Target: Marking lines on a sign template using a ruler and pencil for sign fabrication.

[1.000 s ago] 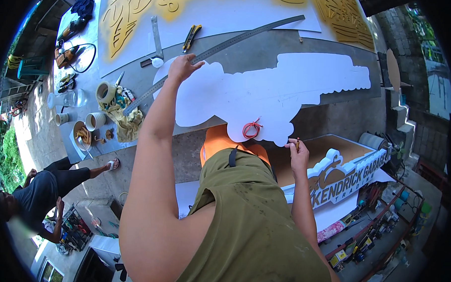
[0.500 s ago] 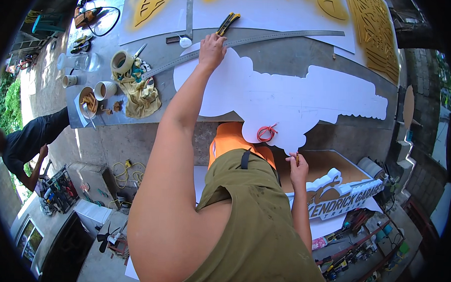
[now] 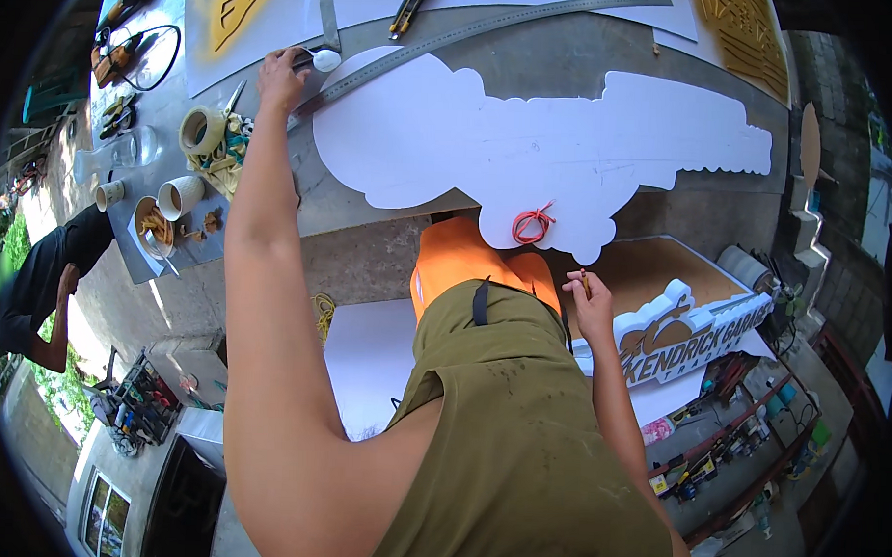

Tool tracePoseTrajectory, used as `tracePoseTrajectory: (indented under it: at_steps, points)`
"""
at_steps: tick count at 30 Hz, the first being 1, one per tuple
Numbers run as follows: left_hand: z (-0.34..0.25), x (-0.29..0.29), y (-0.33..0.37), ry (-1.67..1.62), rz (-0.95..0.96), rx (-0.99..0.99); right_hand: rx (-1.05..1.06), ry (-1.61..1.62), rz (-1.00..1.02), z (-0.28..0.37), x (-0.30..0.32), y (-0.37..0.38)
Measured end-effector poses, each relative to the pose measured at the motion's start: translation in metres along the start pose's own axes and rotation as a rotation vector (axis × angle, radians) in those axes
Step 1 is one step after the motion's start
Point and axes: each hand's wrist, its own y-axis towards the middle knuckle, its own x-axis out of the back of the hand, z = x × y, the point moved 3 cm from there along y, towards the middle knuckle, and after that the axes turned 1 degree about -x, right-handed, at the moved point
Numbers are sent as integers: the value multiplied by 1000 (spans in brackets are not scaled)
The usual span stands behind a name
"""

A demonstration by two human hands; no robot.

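Observation:
My left hand (image 3: 281,78) reaches over the bench's far left, fingers closed round the dark stock of a try square (image 3: 327,14). A small white round thing (image 3: 326,60) sits beside that stock. My right hand (image 3: 593,301) is near my right hip, pinching a short thin brown piece that looks like a pencil (image 3: 584,279), mostly hidden by the fingers. Between the hands lies a white cut-out board (image 3: 529,139) with a wavy edge and faint drawn lines. On its near lobe rests a coil of red cord (image 3: 532,224). A long steel ruler (image 3: 474,39) lies along its far side.
A yellow-black utility knife (image 3: 413,10) lies beyond the ruler. At left are a tape roll (image 3: 203,131), cups (image 3: 181,198), a food bowl (image 3: 153,231) and a power tool (image 3: 115,63). A lettered sign (image 3: 694,336) stands at right. Another person (image 3: 48,284) is at far left.
My left hand has moved left from the ruler near the utility knife to the try square. My right hand stays low by the board's near lobe. The view has shifted.

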Motion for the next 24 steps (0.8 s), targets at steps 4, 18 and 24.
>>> tracePoseTrajectory:
  at_steps: [4,18,24]
  points:
    - [-35,5,11,92,46,21,-68,38,-38,4,-1,-8]
    - [-14,-2,1,92,71,-46,-74,40,-6,-7,-21,-9]
    - [-12,13,2,214,-41,-99,-98,41,-1,-21,-23,-21]
